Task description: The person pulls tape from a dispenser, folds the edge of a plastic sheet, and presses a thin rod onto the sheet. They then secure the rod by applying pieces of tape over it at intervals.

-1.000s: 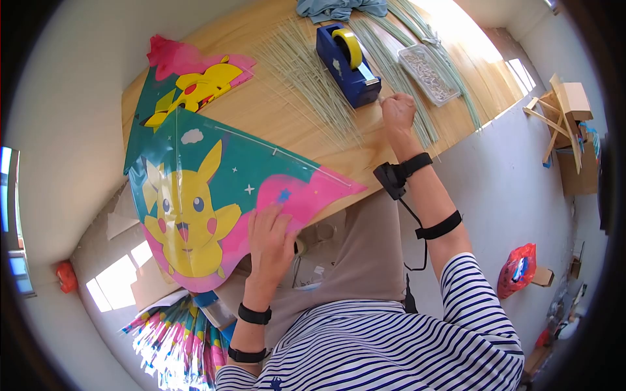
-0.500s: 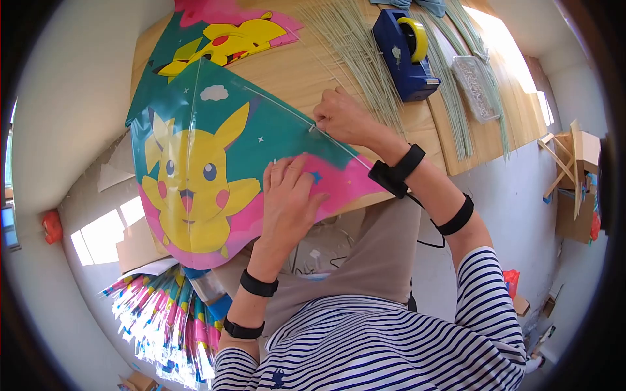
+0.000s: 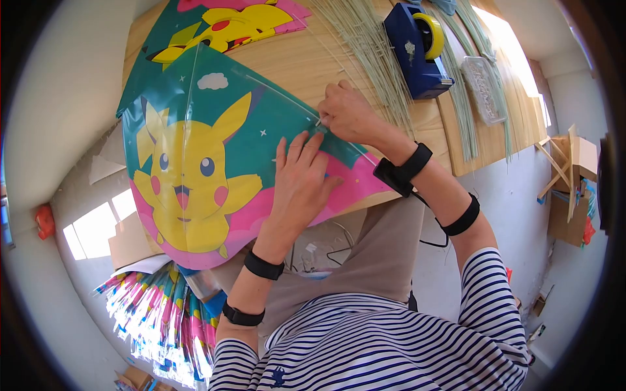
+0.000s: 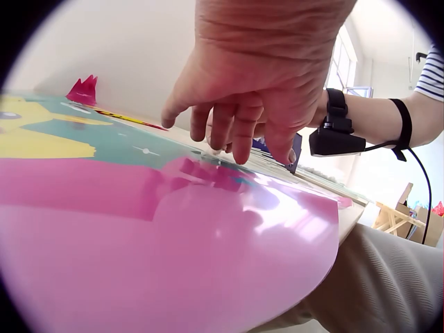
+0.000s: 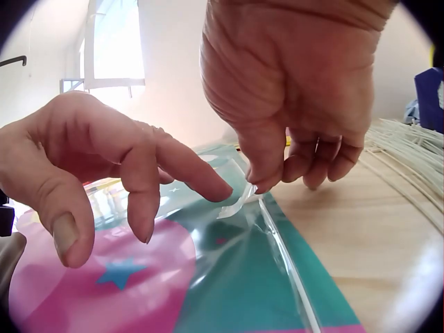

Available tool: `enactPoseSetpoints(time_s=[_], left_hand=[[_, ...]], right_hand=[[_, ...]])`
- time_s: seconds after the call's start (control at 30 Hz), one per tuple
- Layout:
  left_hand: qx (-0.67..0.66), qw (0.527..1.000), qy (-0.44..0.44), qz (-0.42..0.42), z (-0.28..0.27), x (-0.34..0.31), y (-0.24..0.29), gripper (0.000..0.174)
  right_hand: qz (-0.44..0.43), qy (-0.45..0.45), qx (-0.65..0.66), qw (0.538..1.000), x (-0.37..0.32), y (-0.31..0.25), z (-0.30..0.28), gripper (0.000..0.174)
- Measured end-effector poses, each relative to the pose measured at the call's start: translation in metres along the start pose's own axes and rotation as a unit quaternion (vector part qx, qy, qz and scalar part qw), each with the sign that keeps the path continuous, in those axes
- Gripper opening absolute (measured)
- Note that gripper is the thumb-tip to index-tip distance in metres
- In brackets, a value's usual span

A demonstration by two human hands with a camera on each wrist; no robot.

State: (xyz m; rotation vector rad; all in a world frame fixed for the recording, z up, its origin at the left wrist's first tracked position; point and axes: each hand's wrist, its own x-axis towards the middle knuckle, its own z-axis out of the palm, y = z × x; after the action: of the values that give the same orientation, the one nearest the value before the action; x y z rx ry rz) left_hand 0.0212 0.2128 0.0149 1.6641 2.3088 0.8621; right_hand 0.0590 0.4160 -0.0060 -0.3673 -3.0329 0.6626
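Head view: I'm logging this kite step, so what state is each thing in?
kite, lying flat on the table, near edge overhanging.
left hand, fingers straight, pressing on the kite.
right hand, pinching a tape strip on the kite.
tape dispenser, upright, yellow roll loaded.
thin sticks, lying loose, fanned out.
second kite, flat, beyond the first.

Left grip (image 3: 300, 179) palm-down with fingers spread; right grip (image 3: 349, 114) curled just beyond it, thumb and forefinger pinching
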Motion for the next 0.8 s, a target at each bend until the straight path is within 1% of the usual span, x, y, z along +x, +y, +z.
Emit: enactPoseSetpoints(time_s=[0.17, 0.27, 0.37, 0.47, 0.57, 0.67, 0.73, 0.8], left_hand=[[0.012, 1.000, -0.005, 0.013, 0.007, 0.006, -0.006, 0.035], [0.013, 1.000, -0.006, 0.004, 0.011, 0.006, -0.008, 0.039], [0.026, 1.000, -0.007, 0.004, 0.012, 0.005, -0.008, 0.043], [0.046, 0.999, -0.013, 0.002, 0.013, 0.007, -0.006, 0.047], [0.059, 0.998, -0.021, -0.001, 0.014, 0.007, -0.006, 0.052], [0.060, 0.998, -0.016, 0.003, 0.014, 0.005, -0.006, 0.055], [0.058, 0.998, -0.017, 0.001, 0.014, 0.004, -0.006, 0.054], [0.059, 0.998, -0.018, -0.002, 0.015, 0.003, -0.006, 0.055]], right_hand=[[-0.001, 0.006, -0.038, 0.999, -0.001, -0.004, 0.000, 0.016], [0.005, 0.000, -0.050, 0.999, -0.003, -0.008, -0.003, 0.017], [0.029, 0.022, -0.081, 0.996, -0.003, -0.009, 0.000, 0.010], [0.087, 0.007, -0.049, 0.995, -0.004, -0.008, -0.011, 0.015], [0.177, -0.019, 0.129, 0.975, -0.004, -0.001, -0.016, 0.018], [0.179, 0.004, 0.164, 0.970, -0.009, 0.004, -0.012, 0.022], [0.180, 0.075, 0.186, 0.963, -0.013, 0.000, -0.010, 0.023], [0.190, 0.128, 0.202, 0.952, -0.014, 0.002, -0.017, 0.023]])
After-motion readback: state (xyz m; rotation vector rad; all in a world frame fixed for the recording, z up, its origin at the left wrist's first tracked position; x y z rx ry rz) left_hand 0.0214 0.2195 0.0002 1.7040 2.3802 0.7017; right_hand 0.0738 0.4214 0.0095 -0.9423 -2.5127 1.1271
